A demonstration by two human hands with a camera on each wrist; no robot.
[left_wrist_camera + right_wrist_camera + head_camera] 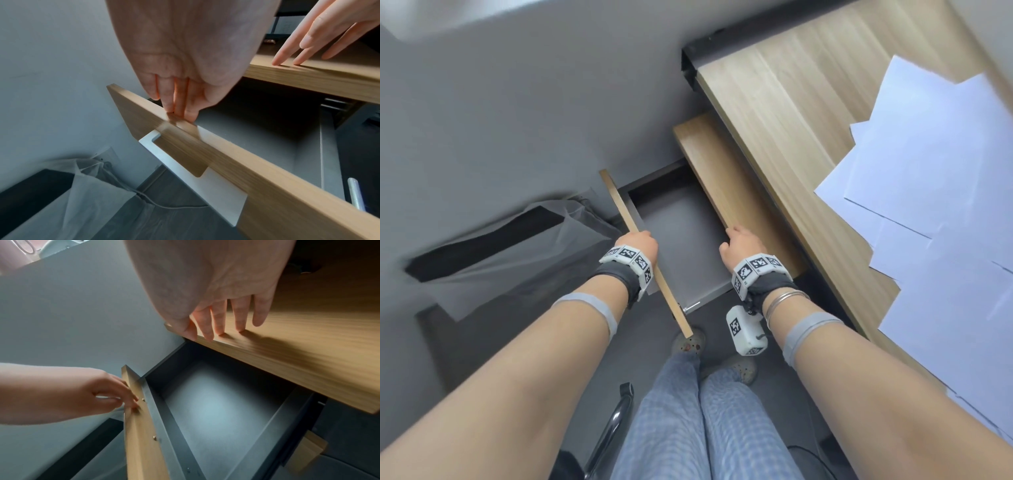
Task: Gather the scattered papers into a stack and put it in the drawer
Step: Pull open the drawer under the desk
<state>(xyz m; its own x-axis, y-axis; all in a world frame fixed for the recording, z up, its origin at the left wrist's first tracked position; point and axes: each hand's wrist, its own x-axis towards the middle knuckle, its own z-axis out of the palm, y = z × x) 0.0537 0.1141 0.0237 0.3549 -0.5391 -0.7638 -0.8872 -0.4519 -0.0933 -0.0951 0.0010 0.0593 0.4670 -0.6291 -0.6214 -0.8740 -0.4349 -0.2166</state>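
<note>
Forearms are reaching fwd and down over the lap in blue checked trousers (pixel 709 418), each wrist wearing a white marker band. Left hand (pixel 639 244) is sitting on the top edge of the light wooden drawer front (pixel 630 222), w/ fingers (pixel 180 104) bent down over that edge and tips touching the wood, thumb side not clearly visible; grip looks light. A flat white metal handle (pixel 185 168) is running along the outer face of the front panel, below the hand. Right hand (pixel 741 245) is resting on the wooden cabinet top (pixel 726 185) just above the drawer opening, fingers (pixel 238 316) straight and spread, tips pressing flat on the wood, holding nothing.

Open drawer w/ dark grey inside (pixel 681 240) is lying between the two hands, pulled well out from under the desk; its long axis is running from near-right to far-left in the head view, parallel to the front panel. Interior is plain grey floor and dark walls (pixel 218 412).

White paper sheets (pixel 935 192) are lying further right on the light wood desk top (pixel 784 113), loose and overlapping at diff angles, corners sticking out, not squared up. They are well apart from both hands.

Left of the drawer, a dark bin lined w/ a clear plastic bag (pixel 517 240) is standing on the floor.
</note>
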